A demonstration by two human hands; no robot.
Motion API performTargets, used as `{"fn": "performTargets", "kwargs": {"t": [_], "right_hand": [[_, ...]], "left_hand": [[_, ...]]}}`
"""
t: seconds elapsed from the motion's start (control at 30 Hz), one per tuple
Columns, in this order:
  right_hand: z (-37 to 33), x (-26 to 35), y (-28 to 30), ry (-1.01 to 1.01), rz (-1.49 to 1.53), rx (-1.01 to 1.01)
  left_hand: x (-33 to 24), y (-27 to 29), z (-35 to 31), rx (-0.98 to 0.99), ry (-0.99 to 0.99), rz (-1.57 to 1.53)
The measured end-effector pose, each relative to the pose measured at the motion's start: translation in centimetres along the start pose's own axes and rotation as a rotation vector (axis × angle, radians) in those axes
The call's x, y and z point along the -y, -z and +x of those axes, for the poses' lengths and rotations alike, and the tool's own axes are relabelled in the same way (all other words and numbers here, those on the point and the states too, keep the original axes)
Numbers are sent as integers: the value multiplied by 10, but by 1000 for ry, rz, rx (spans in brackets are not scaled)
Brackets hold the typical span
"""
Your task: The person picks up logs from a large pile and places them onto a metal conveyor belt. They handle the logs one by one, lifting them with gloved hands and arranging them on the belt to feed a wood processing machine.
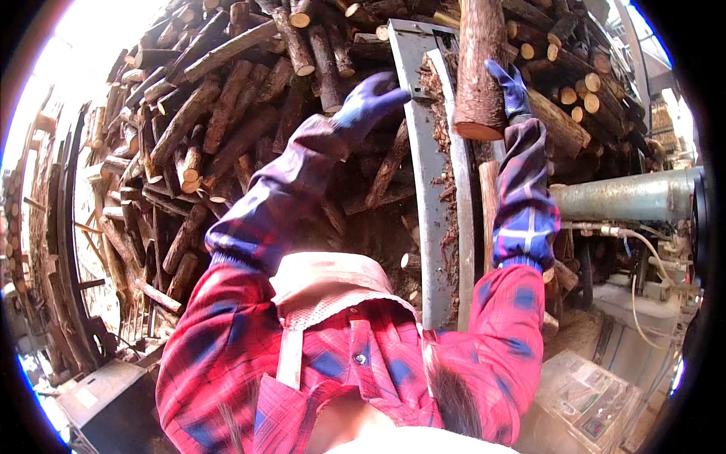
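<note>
My left hand (372,100), in a blue-purple glove, reaches forward with its fingers stretched toward the left edge of a long grey metal trough (429,189). Nothing is in it. A thick, bark-covered log (482,68) points away from me over the trough's right side, its cut end facing me and its far end out of view. Beside the log's right flank is my gloved right hand (513,92), open, with thumb and fingers apart. Whether its palm touches the bark I cannot tell. Bark scraps (446,144) lie along the trough.
Heaped logs (227,113) fill the far left, and more are stacked at the far right (590,94). A thick metal cylinder (624,195) with hoses juts in from the right. A metal box with controls (582,401) stands at the near right, another box (102,393) near left.
</note>
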State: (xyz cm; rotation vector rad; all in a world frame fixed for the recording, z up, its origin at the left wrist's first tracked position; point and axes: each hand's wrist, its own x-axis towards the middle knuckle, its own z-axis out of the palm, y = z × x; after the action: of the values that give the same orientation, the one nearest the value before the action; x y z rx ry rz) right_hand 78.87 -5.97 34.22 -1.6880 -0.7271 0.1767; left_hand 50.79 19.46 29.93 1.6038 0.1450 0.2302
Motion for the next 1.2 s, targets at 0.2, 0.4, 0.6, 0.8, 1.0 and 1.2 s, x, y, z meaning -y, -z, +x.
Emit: {"fn": "performTargets", "kwargs": {"t": [0.2,0.4,0.6,0.8,1.0,1.2], "right_hand": [[-34,-33,-58,-462,-971,25],[-33,-96,67,-150,-419,256],[-62,-57,-27,-354,-490,110],[-46,-23,-72,-301,-654,175],[-47,-160,-76,-400,-196,94],[-105,31,-35,-508,329,246]], "left_hand": [[110,95,-123,-169,245,-128],[165,96,-185,-345,744,-406],[66,-7,-42,10,399,-552],[53,-80,98,50,212,-23],[56,-94,106,166,419,-521],[15,-114,49,188,134,-449]]}}
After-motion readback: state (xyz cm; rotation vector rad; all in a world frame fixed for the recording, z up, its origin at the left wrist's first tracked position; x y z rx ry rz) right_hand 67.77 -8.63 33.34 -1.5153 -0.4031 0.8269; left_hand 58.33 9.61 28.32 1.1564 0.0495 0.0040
